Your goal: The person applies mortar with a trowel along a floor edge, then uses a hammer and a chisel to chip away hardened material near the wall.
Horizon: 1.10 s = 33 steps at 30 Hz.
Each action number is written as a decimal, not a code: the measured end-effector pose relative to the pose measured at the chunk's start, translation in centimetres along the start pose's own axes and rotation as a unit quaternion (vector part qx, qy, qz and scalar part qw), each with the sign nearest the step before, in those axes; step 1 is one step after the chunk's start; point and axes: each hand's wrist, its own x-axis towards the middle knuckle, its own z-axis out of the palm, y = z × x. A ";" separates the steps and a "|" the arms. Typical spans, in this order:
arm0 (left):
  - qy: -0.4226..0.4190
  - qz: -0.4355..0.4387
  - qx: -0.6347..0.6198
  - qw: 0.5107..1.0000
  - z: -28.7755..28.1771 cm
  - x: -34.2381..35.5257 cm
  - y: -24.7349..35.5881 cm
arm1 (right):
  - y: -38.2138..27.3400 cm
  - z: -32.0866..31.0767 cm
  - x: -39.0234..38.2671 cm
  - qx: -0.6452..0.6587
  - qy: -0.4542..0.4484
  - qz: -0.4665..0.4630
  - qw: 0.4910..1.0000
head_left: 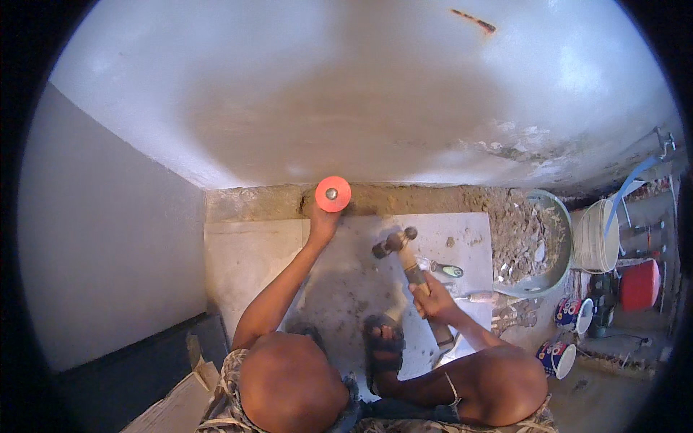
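My left hand (324,221) grips a chisel upright, its fingers mostly hidden beneath the round orange guard (333,206). The chisel's metal striking end (331,193) shows at the guard's centre. Under it runs a rough brown strip (256,202) of bared floor along the wall's foot; the chisel's tip is hidden. Lower and to the right, my right hand (434,296) is wrapped round the wooden handle of a ball-peen hammer (413,273). The hammer's head is slightly blurred and apart from the chisel. Close by lies a tool with a green-and-black handle (450,271).
A pale sheet (253,270) dusted with dirt covers the floor below my feet. To the right stand a green basin (566,242) of rubble, a white bucket (596,238), two small blue tubs (567,312) and a red container (639,284). Walls rise ahead and left.
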 end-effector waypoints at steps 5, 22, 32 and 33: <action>-0.025 -0.046 -0.084 0.995 4.2 1.2 -3.9 | 3.8 2.1 -1.2 -0.007 -0.100 0.032 0.994; -0.033 -0.089 -0.205 0.974 9.8 0.4 -0.2 | 7.8 6.2 -2.0 -0.081 -0.211 -0.067 0.972; 0.012 0.002 -0.095 0.995 1.8 -0.6 4.4 | 9.4 5.6 -0.8 -0.003 -0.258 0.080 0.963; 0.030 0.004 -0.055 0.998 0.0 -0.4 5.4 | 8.9 5.6 -0.8 -0.005 -0.283 0.134 0.950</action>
